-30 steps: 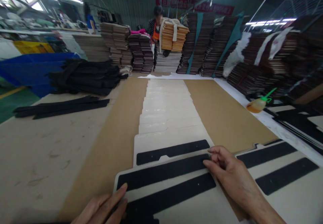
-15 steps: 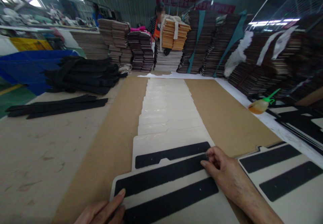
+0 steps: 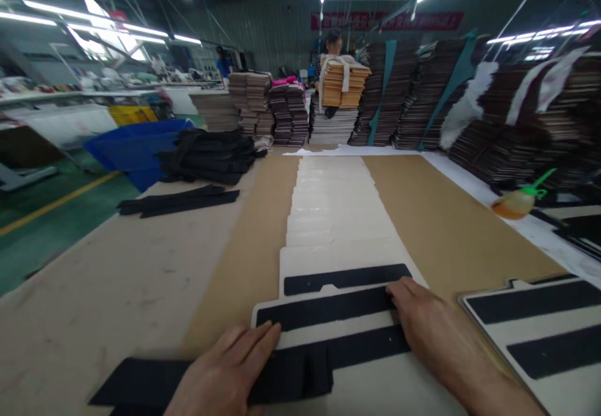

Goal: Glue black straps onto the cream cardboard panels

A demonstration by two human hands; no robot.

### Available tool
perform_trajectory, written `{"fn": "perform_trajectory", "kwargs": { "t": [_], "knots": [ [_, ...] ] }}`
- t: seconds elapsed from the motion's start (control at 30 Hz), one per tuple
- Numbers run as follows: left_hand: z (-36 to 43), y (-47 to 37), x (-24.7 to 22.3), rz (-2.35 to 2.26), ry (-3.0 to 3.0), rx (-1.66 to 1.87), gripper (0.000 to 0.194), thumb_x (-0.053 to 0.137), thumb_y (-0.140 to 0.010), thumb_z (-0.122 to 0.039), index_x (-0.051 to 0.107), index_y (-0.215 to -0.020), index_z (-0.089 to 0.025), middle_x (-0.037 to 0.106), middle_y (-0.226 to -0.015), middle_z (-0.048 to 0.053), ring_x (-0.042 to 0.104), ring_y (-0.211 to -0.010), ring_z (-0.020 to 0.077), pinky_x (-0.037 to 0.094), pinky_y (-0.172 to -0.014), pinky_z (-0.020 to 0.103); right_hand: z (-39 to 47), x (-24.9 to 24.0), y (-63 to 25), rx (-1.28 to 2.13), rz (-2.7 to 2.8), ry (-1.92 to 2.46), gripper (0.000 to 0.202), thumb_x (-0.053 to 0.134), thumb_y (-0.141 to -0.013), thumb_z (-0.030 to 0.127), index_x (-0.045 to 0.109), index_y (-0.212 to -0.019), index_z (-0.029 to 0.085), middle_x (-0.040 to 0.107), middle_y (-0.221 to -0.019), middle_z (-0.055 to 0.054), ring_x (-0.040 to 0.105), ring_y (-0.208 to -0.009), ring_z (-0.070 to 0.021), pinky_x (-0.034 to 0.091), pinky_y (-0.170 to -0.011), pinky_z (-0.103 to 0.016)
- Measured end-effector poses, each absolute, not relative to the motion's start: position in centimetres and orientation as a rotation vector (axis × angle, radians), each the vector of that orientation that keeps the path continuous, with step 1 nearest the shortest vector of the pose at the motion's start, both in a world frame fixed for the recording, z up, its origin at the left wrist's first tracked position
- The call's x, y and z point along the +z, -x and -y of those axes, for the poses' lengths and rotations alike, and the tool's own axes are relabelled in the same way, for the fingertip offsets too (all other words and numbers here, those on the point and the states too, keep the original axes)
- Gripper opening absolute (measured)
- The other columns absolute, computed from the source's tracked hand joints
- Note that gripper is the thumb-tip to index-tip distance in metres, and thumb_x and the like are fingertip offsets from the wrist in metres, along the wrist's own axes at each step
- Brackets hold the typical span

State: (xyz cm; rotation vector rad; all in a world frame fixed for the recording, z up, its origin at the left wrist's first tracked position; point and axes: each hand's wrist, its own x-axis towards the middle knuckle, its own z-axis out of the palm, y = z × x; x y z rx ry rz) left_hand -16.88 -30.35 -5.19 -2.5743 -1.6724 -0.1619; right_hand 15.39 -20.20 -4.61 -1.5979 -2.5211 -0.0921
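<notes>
A cream panel [image 3: 375,372] with black strips lies at the front centre, over the near end of a row of overlapping cream sheets [image 3: 335,197]. My left hand [image 3: 230,366] rests on it, fingertips on the left end of its upper black strip [image 3: 328,308]. Under and around that hand lie loose black strips [image 3: 145,378], which cover part of the lower strip. My right hand [image 3: 417,309] has its fingers bent together at the upper strip's right end; whether they pinch anything is hidden. Another black strip [image 3: 347,278] lies on the sheet just behind.
Finished-looking cream panels with black strips [image 3: 498,334] lie at the right. A bottle of amber liquid [image 3: 514,204] stands behind them. Black strips [image 3: 211,156] are heaped back left, beside a blue bin [image 3: 136,144]. Tall stacks and a person [image 3: 333,42] are at the back.
The view has shifted left and up. More of my left hand shows, and loose black strips now appear around it. My right hand's fingers have moved onto the strip's right end.
</notes>
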Motion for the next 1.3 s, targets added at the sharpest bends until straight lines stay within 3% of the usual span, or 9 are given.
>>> {"fn": "perform_trajectory", "kwargs": {
  "t": [0.1, 0.23, 0.43, 0.67, 0.77, 0.87, 0.97, 1.13, 1.3],
  "knots": [
    [29.8, 15.1, -3.6, 1.819, 2.571, -0.029, 0.076, 0.050, -0.063, -0.008, 0.052, -0.138, -0.021, 0.065, -0.123, 0.006, 0.059, -0.113, 0.0228, 0.050, -0.100, 0.034, 21.6, -5.3, -14.4, -0.460, 2.581, 1.472, 0.063, 0.038, -0.069, -0.009, 0.061, -0.119, 0.023, 0.065, -0.085, -0.007, 0.064, -0.071, -0.0221, 0.048, -0.054, -0.031],
    [29.0, 13.4, -2.5, 1.913, 2.593, 0.096, 0.079, 0.048, -0.065, -0.006, 0.046, -0.143, -0.025, 0.064, -0.116, 0.008, 0.059, -0.112, 0.0258, 0.052, -0.098, 0.041, 22.9, -6.8, -12.7, -0.656, 2.534, 1.382, 0.081, 0.041, -0.074, -0.002, 0.042, -0.144, 0.039, 0.056, -0.066, -0.004, 0.054, -0.056, -0.0214, 0.033, -0.041, -0.028],
    [28.3, 12.9, -3.1, 1.815, 2.565, 0.151, 0.078, 0.044, -0.066, -0.001, 0.050, -0.139, -0.026, 0.063, -0.112, 0.008, 0.060, -0.107, 0.0255, 0.055, -0.091, 0.041, 23.0, -6.9, -11.5, -0.643, 2.675, 1.323, 0.079, 0.049, -0.076, 0.004, 0.039, -0.147, 0.038, 0.054, -0.064, -0.005, 0.050, -0.058, -0.0228, 0.038, -0.048, -0.032],
    [29.1, 15.9, -5.4, 1.737, 2.520, 0.012, 0.081, 0.047, -0.060, -0.004, 0.053, -0.137, -0.028, 0.063, -0.122, 0.005, 0.058, -0.118, 0.0238, 0.053, -0.100, 0.036, 23.4, -5.9, -14.4, -0.602, 2.623, 1.546, 0.070, 0.050, -0.073, -0.003, 0.056, -0.134, 0.029, 0.062, -0.088, -0.010, 0.059, -0.076, -0.0256, 0.049, -0.050, -0.032],
    [30.1, 17.2, -5.9, 1.715, 2.505, -0.094, 0.082, 0.049, -0.058, -0.007, 0.053, -0.137, -0.027, 0.061, -0.131, 0.003, 0.057, -0.120, 0.0237, 0.051, -0.102, 0.035, 23.1, -5.8, -17.2, -0.537, 2.613, 1.554, 0.065, 0.046, -0.074, -0.006, 0.059, -0.131, 0.022, 0.064, -0.092, -0.011, 0.061, -0.081, -0.0276, 0.056, -0.061, -0.039],
    [31.0, 18.1, -6.4, 1.697, 2.511, -0.199, 0.081, 0.048, -0.055, -0.006, 0.056, -0.133, -0.026, 0.060, -0.135, 0.001, 0.058, -0.120, 0.0223, 0.051, -0.103, 0.034, 23.0, -6.1, -19.5, -0.322, 2.589, 1.463, 0.062, 0.044, -0.075, -0.005, 0.060, -0.129, 0.021, 0.065, -0.103, -0.010, 0.062, -0.093, -0.0263, 0.056, -0.084, -0.046],
    [31.3, 18.6, -7.0, 1.636, 2.539, -0.292, 0.080, 0.048, -0.053, -0.006, 0.058, -0.129, -0.028, 0.060, -0.137, -0.001, 0.059, -0.119, 0.0219, 0.052, -0.102, 0.033, 23.4, -6.7, -20.2, -0.140, 2.420, 1.427, 0.053, 0.042, -0.083, 0.002, 0.057, -0.132, 0.018, 0.065, -0.119, -0.011, 0.060, -0.107, -0.0249, 0.052, -0.096, -0.046],
    [31.3, 18.6, -7.3, 1.634, 2.506, -0.306, 0.076, 0.048, -0.053, -0.006, 0.060, -0.125, -0.026, 0.060, -0.137, -0.001, 0.059, -0.117, 0.0222, 0.050, -0.104, 0.034, 25.3, -7.9, -19.0, 0.053, 2.181, 1.432, 0.043, 0.040, -0.096, 0.019, 0.049, -0.138, 0.017, 0.065, -0.122, -0.012, 0.060, -0.112, -0.0248, 0.050, -0.099, -0.047],
    [31.9, 18.1, -7.0, 1.630, 2.473, -0.296, 0.072, 0.047, -0.051, -0.004, 0.063, -0.119, -0.023, 0.055, -0.142, -0.001, 0.055, -0.121, 0.0226, 0.046, -0.107, 0.035, 26.1, -8.3, -17.9, 0.394, 1.904, 1.553, 0.050, 0.048, -0.094, 0.036, 0.044, -0.139, 0.016, 0.060, -0.127, -0.016, 0.056, -0.118, -0.0297, 0.047, -0.101, -0.052]
  ]
}}
